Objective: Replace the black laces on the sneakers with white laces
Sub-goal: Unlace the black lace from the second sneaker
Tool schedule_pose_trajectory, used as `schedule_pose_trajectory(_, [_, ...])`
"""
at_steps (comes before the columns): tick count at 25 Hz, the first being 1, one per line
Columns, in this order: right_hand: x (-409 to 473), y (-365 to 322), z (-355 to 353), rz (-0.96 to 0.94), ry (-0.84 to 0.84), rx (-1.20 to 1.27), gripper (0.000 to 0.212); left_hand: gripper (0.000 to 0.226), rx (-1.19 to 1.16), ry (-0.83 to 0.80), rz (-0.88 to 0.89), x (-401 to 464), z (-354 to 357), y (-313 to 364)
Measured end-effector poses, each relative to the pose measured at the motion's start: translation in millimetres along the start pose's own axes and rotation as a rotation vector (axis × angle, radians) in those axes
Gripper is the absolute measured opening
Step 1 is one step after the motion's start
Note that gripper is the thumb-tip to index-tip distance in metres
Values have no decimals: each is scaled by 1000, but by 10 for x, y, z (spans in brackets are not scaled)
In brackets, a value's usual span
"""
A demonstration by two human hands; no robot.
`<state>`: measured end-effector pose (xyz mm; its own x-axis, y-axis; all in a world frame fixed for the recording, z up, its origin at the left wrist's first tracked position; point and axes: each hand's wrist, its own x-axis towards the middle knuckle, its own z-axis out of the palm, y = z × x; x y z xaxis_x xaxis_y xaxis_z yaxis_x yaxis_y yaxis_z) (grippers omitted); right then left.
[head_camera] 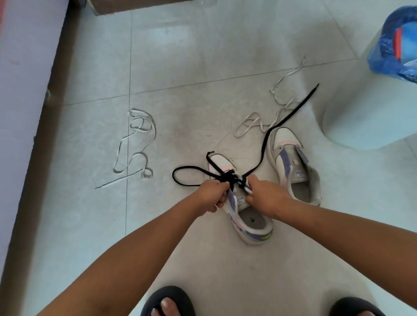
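Note:
Two white and lilac sneakers stand on the tiled floor. The near sneaker (251, 224) carries a black lace (191, 169) through its upper eyelets; one end loops out to the left, the other runs up and right across the floor. My left hand (213, 193) pinches the lace at the left eyelets. At the right eyelets, my right hand (267, 193) grips the lace. The far sneaker (297, 167) on the right has no lace. One white lace (135, 147) lies tangled at the left, another white lace (270, 116) beyond the sneakers.
A white bin (369, 115) with a blue bag (399, 46) stands at the right. A bed edge (18, 100) runs along the left. A brown box (143, 1) sits at the back. My feet in dark slippers (167, 307) are at the bottom.

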<state>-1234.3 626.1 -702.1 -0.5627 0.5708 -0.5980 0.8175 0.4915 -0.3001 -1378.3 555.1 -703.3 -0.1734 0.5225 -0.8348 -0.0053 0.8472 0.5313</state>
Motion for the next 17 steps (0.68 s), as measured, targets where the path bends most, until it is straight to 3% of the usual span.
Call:
schedule_pose_trajectory(4, [6, 38, 5, 8, -3, 29, 21, 30, 151, 73, 65, 43, -267, -171])
schedule_pose_trajectory(8, [3, 51, 13, 19, 3, 52, 20, 27, 952, 598, 67, 70, -1000, -423])
schedule_pose_trajectory(10, [-4, 91, 8, 33, 3, 71, 19, 32, 1121, 732, -99, 14, -1486, -531])
schedule_pose_trajectory(12, [-12, 149, -12, 66, 15, 122, 18, 30, 1123, 787, -275, -66, -1848, -636])
schedule_pose_trajectory(13, [-18, 176, -23, 84, 23, 148, 18, 26, 1082, 768, -283, -76, -1913, -666])
schedule_pose_trajectory(17, [-16, 165, -10, 76, 29, 160, 20, 28, 812, 520, 74, -98, -1351, -482])
